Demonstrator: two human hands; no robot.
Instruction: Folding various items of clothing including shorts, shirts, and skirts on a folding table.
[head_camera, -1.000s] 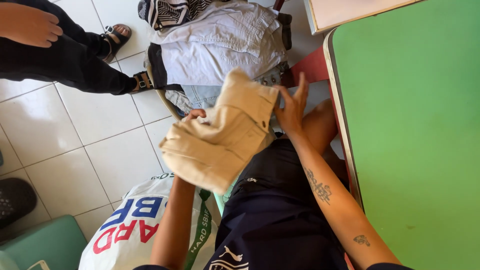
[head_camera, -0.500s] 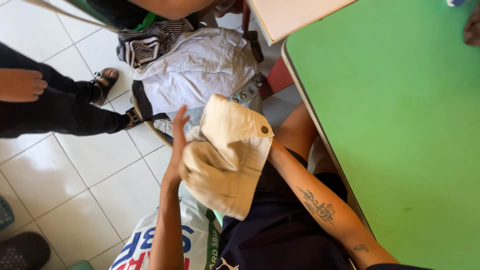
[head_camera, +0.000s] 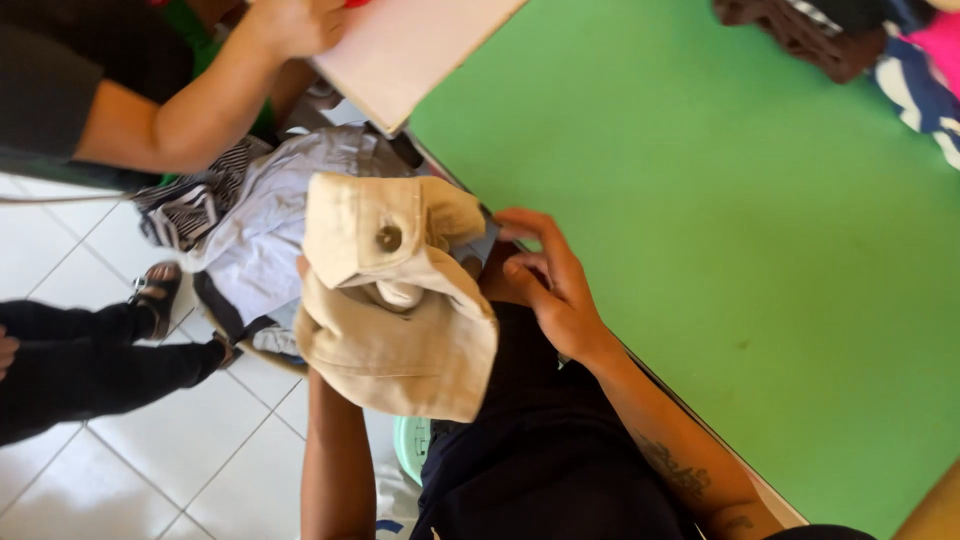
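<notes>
A beige garment (head_camera: 395, 310) with a round metal button hangs bunched over my lap. My left hand is hidden under it; only my bare left forearm (head_camera: 335, 460) shows, rising into the cloth and bearing it. My right hand (head_camera: 548, 285) lies just right of the garment at the edge of the green table (head_camera: 720, 260). Its fingers are apart, with the tips next to the cloth's upper corner, and it grips nothing. My tattooed right forearm runs down to the bottom right.
A heap of pale grey and striped clothes (head_camera: 255, 215) lies beyond the garment. Another person's arm (head_camera: 190, 110) holds a pale board (head_camera: 410, 50) at the top. A person's black-clad legs in sandals (head_camera: 120, 340) stand left on white tiles. Dark and pink clothes (head_camera: 850, 35) lie on the table's far corner.
My right hand has let go of the beige garment and moved to the table's edge. The garment stays bunched on my left hand. Another person's arm with a board has come into view.
</notes>
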